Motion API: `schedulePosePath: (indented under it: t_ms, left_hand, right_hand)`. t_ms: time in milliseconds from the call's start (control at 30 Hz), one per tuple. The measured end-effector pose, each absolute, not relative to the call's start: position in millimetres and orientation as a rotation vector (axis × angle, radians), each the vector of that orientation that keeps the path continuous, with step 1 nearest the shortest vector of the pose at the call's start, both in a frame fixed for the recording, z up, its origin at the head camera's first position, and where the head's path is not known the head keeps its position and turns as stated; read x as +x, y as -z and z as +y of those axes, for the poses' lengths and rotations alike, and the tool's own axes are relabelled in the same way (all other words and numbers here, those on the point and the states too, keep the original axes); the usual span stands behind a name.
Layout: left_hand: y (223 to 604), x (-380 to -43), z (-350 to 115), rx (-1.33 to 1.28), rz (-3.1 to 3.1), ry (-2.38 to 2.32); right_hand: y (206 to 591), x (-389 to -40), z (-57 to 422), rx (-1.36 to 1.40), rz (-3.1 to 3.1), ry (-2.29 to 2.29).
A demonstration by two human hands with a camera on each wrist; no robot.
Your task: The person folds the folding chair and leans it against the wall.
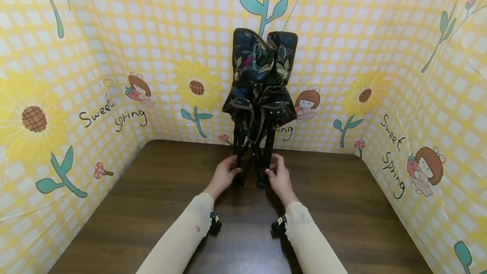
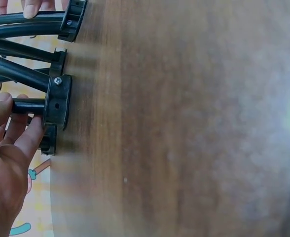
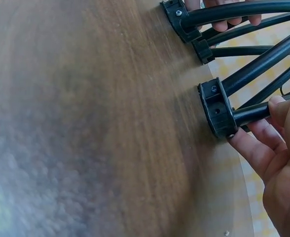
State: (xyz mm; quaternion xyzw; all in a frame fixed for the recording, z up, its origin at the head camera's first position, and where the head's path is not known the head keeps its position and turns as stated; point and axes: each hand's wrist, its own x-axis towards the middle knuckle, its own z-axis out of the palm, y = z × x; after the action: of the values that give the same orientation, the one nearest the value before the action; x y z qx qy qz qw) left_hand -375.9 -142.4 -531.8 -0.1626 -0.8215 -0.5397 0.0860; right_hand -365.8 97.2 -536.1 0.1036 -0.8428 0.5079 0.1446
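A half-folded camping chair (image 1: 255,69) with dark leaf-print fabric stands upright near the back of the table, its black legs (image 1: 253,154) crossing below the seat. My left hand (image 1: 222,174) pinches a left leg low down between thumb and fingers. On the opposite side my right hand (image 1: 280,179) grips a right leg at a similar height. The left wrist view shows a black plastic foot (image 2: 57,101) with a screw, just beside the left fingertips. Another foot (image 3: 217,108) appears in the right wrist view, with a right finger touching its lower edge.
The dark wood table (image 1: 327,210) carries the chair. Yellow checked cloth walls (image 1: 160,41) with printed sunflowers and figures rise along the back and both sides, the back one close behind the chair. A small black camera (image 1: 214,223) is strapped at the left wrist, another (image 1: 279,226) at the right.
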Motion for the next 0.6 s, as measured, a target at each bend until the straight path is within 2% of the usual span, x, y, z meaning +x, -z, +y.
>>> schedulePosePath:
  t_ms: [600]
  left_hand:
    - [530.1,-378.6,-141.3,-0.439,-2.473,1.52]
  right_hand:
    - [533.7,-369.2,95.4,0.291,-2.42,-1.482]
